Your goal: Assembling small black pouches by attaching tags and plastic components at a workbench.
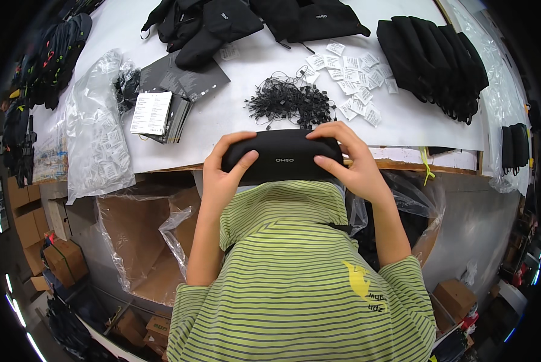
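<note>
Between my two hands is a black fabric pouch (pixel 282 151) with a small pale print on its front, held level at the table's near edge. My left hand (pixel 231 158) grips its left end, thumb on the front and fingers over the top. On the other end, my right hand (pixel 349 155) has the same kind of grip. Just beyond the pouch lies a heap of black tag strings (pixel 291 99). White printed labels (pixel 355 75) are scattered to the right of that heap.
Black pouches (pixel 234 21) pile up at the far side, and more are stacked (pixel 433 63) at the right. A stack of printed cards (pixel 153 114) and a clear plastic bag of labels (pixel 101 133) lie at the left. Below the table stands a plastic-lined carton (pixel 144 241).
</note>
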Tool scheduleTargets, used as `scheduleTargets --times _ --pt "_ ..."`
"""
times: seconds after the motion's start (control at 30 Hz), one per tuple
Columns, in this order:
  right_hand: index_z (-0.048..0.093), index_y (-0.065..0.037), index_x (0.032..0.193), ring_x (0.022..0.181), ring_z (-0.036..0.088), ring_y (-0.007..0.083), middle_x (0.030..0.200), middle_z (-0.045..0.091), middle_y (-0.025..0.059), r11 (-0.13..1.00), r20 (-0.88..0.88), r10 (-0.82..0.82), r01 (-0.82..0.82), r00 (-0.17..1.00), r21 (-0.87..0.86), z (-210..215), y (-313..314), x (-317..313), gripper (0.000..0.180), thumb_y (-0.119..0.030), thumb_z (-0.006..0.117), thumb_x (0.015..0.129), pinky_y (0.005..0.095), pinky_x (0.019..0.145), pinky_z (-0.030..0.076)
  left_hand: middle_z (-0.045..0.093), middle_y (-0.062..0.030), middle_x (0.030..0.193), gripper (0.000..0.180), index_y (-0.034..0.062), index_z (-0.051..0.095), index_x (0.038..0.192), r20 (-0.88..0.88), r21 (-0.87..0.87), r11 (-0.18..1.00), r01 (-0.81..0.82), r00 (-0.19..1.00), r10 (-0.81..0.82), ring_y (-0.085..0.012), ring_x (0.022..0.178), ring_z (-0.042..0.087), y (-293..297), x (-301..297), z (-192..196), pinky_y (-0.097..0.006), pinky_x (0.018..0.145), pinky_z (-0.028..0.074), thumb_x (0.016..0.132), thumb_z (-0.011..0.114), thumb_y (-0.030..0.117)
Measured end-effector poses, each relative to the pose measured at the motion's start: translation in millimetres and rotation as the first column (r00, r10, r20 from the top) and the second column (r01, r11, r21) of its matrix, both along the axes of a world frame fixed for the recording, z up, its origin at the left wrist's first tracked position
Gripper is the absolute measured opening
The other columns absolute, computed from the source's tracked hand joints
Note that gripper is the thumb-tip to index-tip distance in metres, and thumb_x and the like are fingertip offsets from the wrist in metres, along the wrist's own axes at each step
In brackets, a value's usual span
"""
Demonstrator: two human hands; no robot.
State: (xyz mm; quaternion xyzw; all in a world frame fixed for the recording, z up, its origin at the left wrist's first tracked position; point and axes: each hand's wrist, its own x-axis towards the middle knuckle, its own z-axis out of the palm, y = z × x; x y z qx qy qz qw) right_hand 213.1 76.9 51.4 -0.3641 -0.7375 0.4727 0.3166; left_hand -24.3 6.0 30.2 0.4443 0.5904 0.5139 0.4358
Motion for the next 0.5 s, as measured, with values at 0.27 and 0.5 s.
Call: scheduleTargets --times 0.27,0.5 --pt "0.065 -0.011 0.116 0.097 0.062 0.0169 0.11 0.065 0.0061 0.973 0.173 0.085 -0.044 0.981 -0.228 7.8 9.9 13.9 0.035 -0.01 0.069 0.081 0.0286 0.074 0.054 0.066 -0.0045 0.092 0.022 0.001 0.066 0.098 -0.044 0.058 0.996 0.062 0.997 -0.06 -0.0136 0.09 0.059 -3.7 0.5 -10.8 -0.024 0.082 0.045 0.076 0.072 0.001" --pt "0.07 -0.013 0.108 0.079 0.056 0.0064 0.103 0.066 -0.0006 0.883 0.206 -0.463 0.426 0.862 0.199 42.9 58.2 88.4 0.032 -0.019 0.076 0.077 0.0185 0.058 0.044 0.059 -0.0151 0.117 0.036 0.0005 0.048 0.129 0.049 0.054 0.998 0.035 0.998 -0.037 -0.0136 0.083 0.059 0.3 -23.9 -18.5 -0.024 0.074 0.048 0.097 0.05 0.017"
